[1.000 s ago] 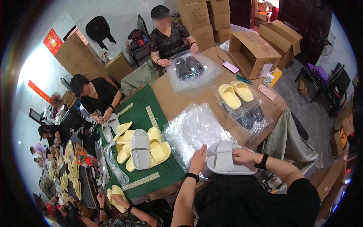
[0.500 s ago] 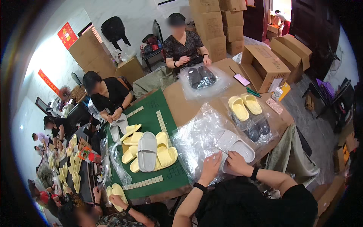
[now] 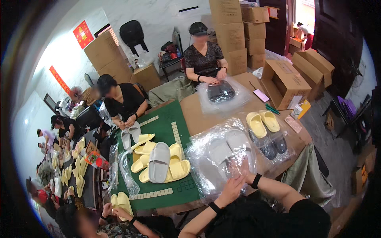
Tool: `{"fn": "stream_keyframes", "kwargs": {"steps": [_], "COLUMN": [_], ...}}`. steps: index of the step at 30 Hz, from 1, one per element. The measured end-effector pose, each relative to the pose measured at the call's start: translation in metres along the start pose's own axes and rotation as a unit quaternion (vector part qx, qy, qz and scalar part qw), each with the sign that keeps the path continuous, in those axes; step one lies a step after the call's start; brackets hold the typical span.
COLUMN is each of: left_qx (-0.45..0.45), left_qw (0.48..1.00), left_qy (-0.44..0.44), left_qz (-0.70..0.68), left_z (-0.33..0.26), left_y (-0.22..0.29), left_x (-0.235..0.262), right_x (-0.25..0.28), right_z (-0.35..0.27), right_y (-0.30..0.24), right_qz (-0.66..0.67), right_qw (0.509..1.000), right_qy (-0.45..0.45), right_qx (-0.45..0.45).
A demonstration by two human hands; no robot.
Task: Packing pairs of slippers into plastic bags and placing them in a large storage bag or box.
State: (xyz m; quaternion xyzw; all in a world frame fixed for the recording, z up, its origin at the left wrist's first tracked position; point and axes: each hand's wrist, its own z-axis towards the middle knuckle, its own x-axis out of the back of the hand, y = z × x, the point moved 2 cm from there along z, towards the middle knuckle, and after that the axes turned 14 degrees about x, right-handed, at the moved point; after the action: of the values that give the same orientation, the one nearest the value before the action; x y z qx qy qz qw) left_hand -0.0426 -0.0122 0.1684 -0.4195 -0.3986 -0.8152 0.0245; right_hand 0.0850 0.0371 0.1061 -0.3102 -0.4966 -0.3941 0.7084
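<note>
A pair of pale grey slippers (image 3: pixel 219 151) lies on the table in front of me, looking hazy under clear plastic bags (image 3: pixel 200 180). My left hand (image 3: pixel 231 190) is at the near edge of the plastic, its fingers stretched out toward the right. Over the heel end of the slippers is my right hand (image 3: pixel 245 172), its fingers smeared by motion; whether they grip the plastic cannot be made out. The two hands are close together, and the right fingers partly cover the slippers.
Yellow slippers (image 3: pixel 263 123) and bagged dark slippers (image 3: pixel 274 149) sit to the right. A pile of yellow slippers topped by a grey pair (image 3: pixel 159 162) rests on the green mat (image 3: pixel 158 115). Co-workers sit around; one presses a bagged dark pair (image 3: pixel 221 92). An open carton (image 3: pixel 283 85) stands far right.
The grey slippers, bare and under my fingers before, now lie farther left beneath clear plastic. My hands have drawn toward the near edge. The far co-worker's hands have moved onto the bagged dark pair.
</note>
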Motion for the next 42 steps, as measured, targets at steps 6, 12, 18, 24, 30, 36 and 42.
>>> {"fn": "stream_keyframes", "kwargs": {"steps": [6, 12, 18, 24, 30, 36, 42], "left_qx": [0.056, 0.291, 0.315, 0.297, 0.34, 0.201, 0.222], "left_qw": [0.987, 0.914, 0.901, 0.898, 0.886, 0.963, 0.97], "left_qy": [0.15, 0.264, 0.249, 0.273, 0.234, 0.175, -0.066], "left_qz": [-0.036, -0.099, -0.163, -0.176, -0.211, -0.05, -0.071], "left_z": [0.015, 0.024, 0.011, 0.018, 0.017, 0.025, 0.017], "left_y": [0.013, -0.024, -0.029, -0.024, -0.025, -0.003, 0.002], "left_x": [0.009, 0.041, 0.022, 0.019, 0.026, 0.03, 0.0], "right_x": [0.049, 0.044, 0.041, -0.049, -0.002, 0.067, 0.074], "right_z": [0.057, 0.029, -0.041, -0.107, -0.062, -0.014, -0.019], "right_y": [0.0, -0.001, 0.002, 0.034, 0.015, 0.011, -0.02], "right_qz": [0.099, 0.168, 0.16, 0.498, 0.788, 0.912, 0.69], "right_qw": [0.971, 0.978, 0.971, 0.771, 0.428, 0.261, 0.556], "right_qy": [0.116, 0.086, 0.163, -0.048, 0.04, 0.101, 0.127], "right_qx": [0.182, 0.084, -0.073, -0.394, -0.441, -0.3, -0.445]}}
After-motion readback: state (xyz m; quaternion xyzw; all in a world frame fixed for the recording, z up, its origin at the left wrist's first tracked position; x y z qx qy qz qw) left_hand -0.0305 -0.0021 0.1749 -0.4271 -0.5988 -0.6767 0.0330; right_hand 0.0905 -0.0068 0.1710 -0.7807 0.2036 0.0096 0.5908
